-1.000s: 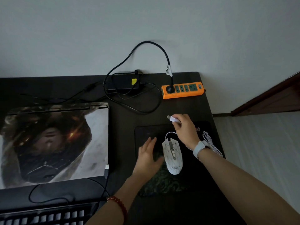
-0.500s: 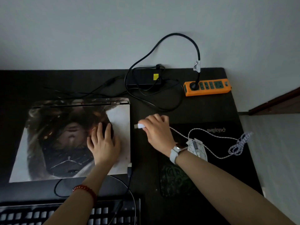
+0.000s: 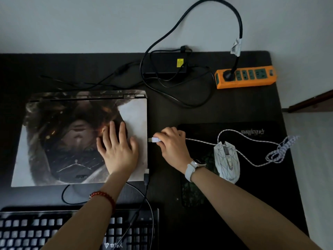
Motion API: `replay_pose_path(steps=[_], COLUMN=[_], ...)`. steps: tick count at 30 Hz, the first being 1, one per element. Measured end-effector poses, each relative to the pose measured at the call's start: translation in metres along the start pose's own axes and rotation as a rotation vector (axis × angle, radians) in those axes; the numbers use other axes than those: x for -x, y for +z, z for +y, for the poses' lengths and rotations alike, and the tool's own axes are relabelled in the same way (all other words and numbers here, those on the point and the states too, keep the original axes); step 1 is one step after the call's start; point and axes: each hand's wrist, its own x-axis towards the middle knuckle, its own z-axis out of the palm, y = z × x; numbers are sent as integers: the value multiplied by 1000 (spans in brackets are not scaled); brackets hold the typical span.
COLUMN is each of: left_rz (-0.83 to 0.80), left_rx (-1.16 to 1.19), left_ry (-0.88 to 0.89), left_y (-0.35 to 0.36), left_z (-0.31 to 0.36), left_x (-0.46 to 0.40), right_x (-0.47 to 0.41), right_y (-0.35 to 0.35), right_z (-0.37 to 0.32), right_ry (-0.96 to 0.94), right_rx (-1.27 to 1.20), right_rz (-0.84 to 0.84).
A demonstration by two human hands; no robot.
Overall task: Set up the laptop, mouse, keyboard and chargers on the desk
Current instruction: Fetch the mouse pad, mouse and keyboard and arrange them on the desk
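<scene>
Here, left hand flat with fingers spread on the closed laptop, right hand pinching the white USB plug just beside the laptop's right edge, white mouse on the mouse pad, keyboard at the tabletop's near edge.

A home desk corner: black desk against a plain wall, with laptop, keyboard, orange power strip.

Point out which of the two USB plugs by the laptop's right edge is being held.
The white USB plug, pinched in the right hand with its metal tip at the closed laptop. The black USB plug nearer the keyboard is untouched.
</scene>
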Motion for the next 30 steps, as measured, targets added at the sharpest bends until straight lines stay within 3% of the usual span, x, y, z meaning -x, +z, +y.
replay_pose_path(steps=[21, 26, 28, 30], left_rz=[54, 3, -14, -40], left_rx=[-24, -33, -16, -5], left_ry=[10, 10, 7, 0], left_y=[7, 5, 3, 0], left_z=[1, -4, -3, -1], left_x=[0, 1, 1, 0], right_x=[-12, -15, -10, 3], right_y=[5, -6, -22, -43], right_z=[-4, -2, 3, 15], right_ry=[-84, -164, -140, -70], right_rx=[10, 120, 124, 89], right_rz=[50, -100, -41, 123])
